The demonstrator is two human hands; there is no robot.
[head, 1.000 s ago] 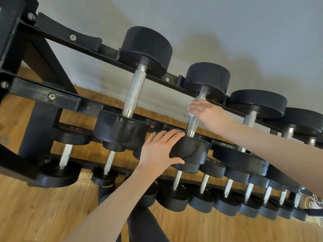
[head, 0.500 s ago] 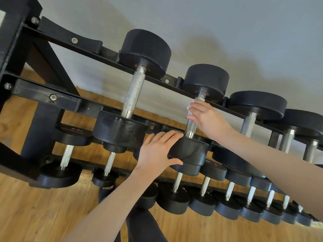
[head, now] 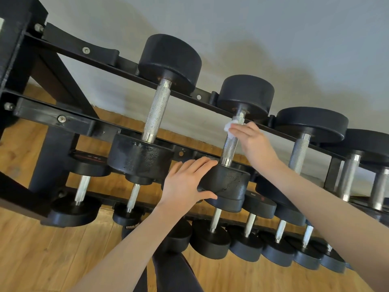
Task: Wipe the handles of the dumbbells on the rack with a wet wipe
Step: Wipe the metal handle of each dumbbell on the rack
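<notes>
A black rack (head: 63, 120) holds rows of black dumbbells with knurled steel handles. On the top row, my right hand (head: 253, 142) holds a white wet wipe (head: 228, 126) against the upper part of the second dumbbell's handle (head: 230, 145). My left hand (head: 185, 186) grips the near head (head: 229, 182) of that same dumbbell, fingers over its top and thumb below. The first dumbbell's handle (head: 156, 111) stands bare to the left. A third handle (head: 299, 152) shows to the right.
Lower tiers carry several smaller dumbbells (head: 210, 239) in a row. A grey wall (head: 273, 39) is behind the rack and a wooden floor (head: 42, 260) below. My dark-clad leg (head: 174, 272) shows at the bottom centre.
My right hand has shifted on the second handle and the wipe now shows at its fingertips. The left hand stays on the dumbbell head. The camera moved slightly.
</notes>
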